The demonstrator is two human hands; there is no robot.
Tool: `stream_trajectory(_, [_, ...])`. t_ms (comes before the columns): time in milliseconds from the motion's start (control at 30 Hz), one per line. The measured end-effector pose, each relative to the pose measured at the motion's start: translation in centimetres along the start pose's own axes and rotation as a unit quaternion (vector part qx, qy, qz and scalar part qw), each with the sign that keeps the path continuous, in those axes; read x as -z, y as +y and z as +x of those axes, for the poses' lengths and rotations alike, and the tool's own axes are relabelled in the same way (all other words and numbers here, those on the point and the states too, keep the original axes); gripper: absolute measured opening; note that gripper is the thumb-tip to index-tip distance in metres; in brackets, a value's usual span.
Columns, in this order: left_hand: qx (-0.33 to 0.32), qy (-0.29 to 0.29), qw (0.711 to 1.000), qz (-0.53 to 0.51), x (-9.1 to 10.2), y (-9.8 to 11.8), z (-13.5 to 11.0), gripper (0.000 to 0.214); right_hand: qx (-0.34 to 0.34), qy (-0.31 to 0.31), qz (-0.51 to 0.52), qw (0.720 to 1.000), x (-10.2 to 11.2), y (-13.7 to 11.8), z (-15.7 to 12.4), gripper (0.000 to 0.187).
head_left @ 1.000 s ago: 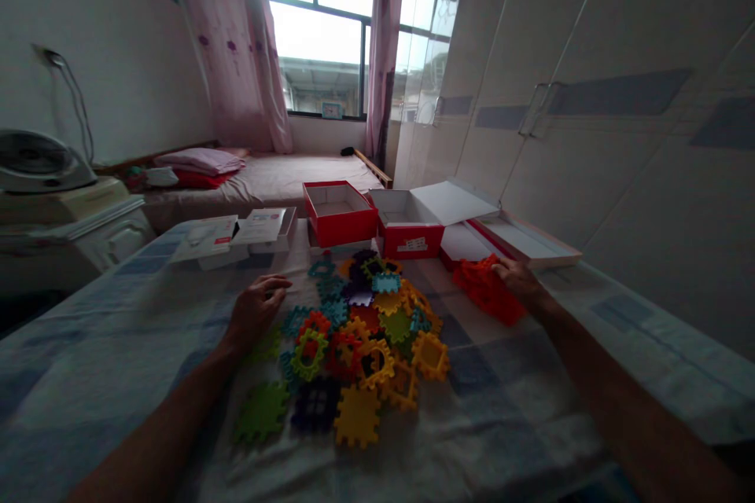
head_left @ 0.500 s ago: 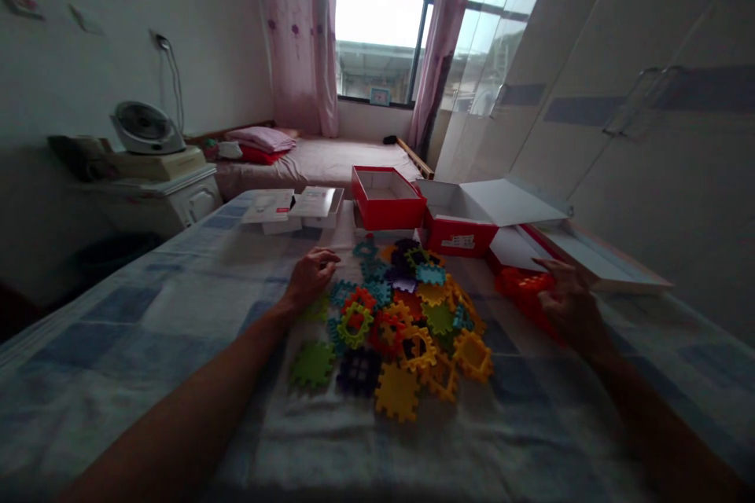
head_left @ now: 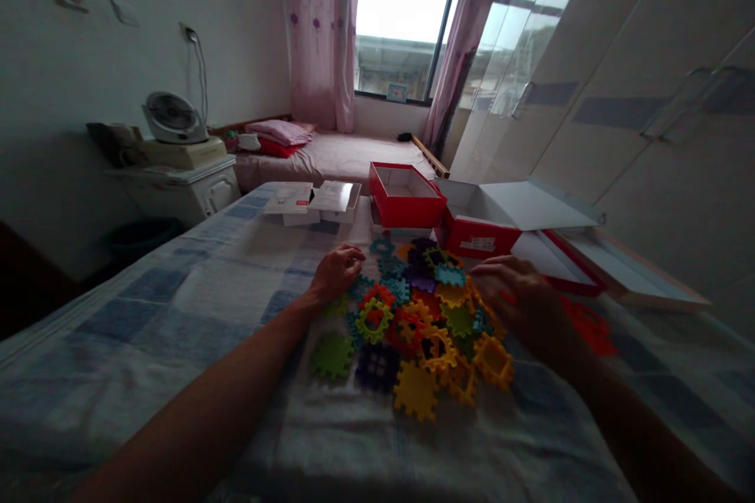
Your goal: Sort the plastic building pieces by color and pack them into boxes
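A heap of several coloured interlocking plastic pieces [head_left: 421, 322] lies on the checked cloth in front of me. My left hand [head_left: 336, 271] rests at the heap's left edge, fingers curled loosely onto the pieces, holding nothing I can make out. My right hand [head_left: 519, 295] hovers over the heap's right edge with fingers bent and apart, blurred by motion. A stack of red pieces [head_left: 587, 326] lies on the cloth just right of that hand, apart from it.
Open red boxes [head_left: 406, 204] and a white-lidded red box [head_left: 477, 232] stand behind the heap. Flat box lids [head_left: 625, 271] lie at the right. White booklets [head_left: 312, 200] sit at the back left. A bed, a fan on a cabinet and a wardrobe surround the table [head_left: 177, 306].
My right hand has left the red stack and moved left to the heap's right edge. The camera has swung, shifting the scene. My left hand stays at the heap's left edge.
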State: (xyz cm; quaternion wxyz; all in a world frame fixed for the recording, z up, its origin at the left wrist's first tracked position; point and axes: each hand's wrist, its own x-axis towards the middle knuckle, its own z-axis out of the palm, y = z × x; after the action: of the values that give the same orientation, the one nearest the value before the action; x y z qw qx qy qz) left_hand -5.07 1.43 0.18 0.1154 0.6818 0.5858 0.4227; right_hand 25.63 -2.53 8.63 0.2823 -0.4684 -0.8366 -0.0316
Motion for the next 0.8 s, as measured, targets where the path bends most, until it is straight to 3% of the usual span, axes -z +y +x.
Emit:
stream_trajectory(100, [-0.005,-0.004,1.000,0.002,0.0,0.0,0.0,0.024,0.075,-0.108,0.021,0.991,-1.4,-4.6,-0.5,0.021])
stream_trajectory(200, [-0.004,-0.003,1.000,0.007,0.1,0.0,0.0,0.024,0.100,-0.146,-0.005,0.984,-3.4,-7.0,-1.3,0.027])
stream_trajectory(333, [-0.002,0.000,1.000,0.012,0.0,0.0,0.0,0.024,0.070,-0.134,0.010,0.988,-5.0,-7.4,-2.2,0.021])
stream_trajectory(533, [0.001,0.003,1.000,0.013,-0.1,0.1,0.0,0.023,0.041,-0.144,0.127,0.981,-3.7,-6.9,-0.4,0.009])
stream_trajectory(633, [-0.002,0.001,1.000,0.018,-0.1,0.1,0.0,0.024,0.079,-0.174,0.099,0.977,-3.8,-7.4,2.0,0.019])
stream_trajectory(800, [-0.008,-0.006,0.999,0.030,0.0,0.0,0.0,0.025,0.104,-0.229,-0.016,0.968,-6.6,-9.1,4.4,0.021])
